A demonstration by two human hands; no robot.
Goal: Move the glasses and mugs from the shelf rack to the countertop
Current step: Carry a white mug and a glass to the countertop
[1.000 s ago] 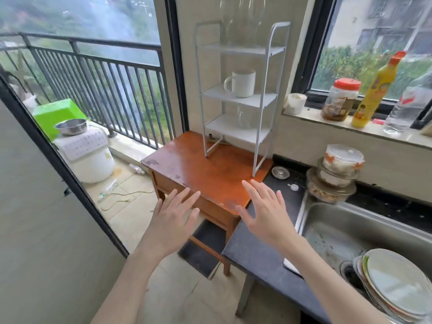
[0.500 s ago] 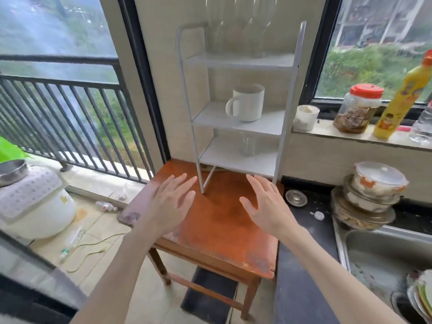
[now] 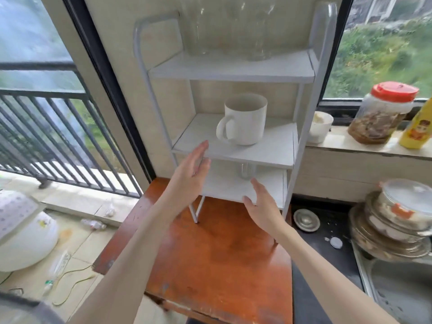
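A white three-tier shelf rack (image 3: 233, 72) stands on a worn orange wooden table (image 3: 217, 258). A white mug (image 3: 244, 120) sits on the middle tier, handle to the left. Clear glasses (image 3: 254, 31) stand on the top tier, cut off by the frame's upper edge. A small clear glass (image 3: 245, 171) shows on the bottom tier, half hidden by the middle shelf. My left hand (image 3: 191, 176) is open, fingers straight, at the middle shelf's front left edge. My right hand (image 3: 261, 204) is open in front of the bottom tier. Neither holds anything.
A dark countertop (image 3: 327, 260) lies right of the table, with a metal lid (image 3: 306, 219), stacked lidded bowls (image 3: 397, 220) and a sink (image 3: 402, 291). The window sill holds a small white cup (image 3: 321, 126), a red-lidded jar (image 3: 383, 113) and a yellow bottle (image 3: 418, 127). A balcony railing is on the left.
The view has closed in on the rack. Both open hands have moved forward and up, from above the table to the front of the middle and bottom tiers.
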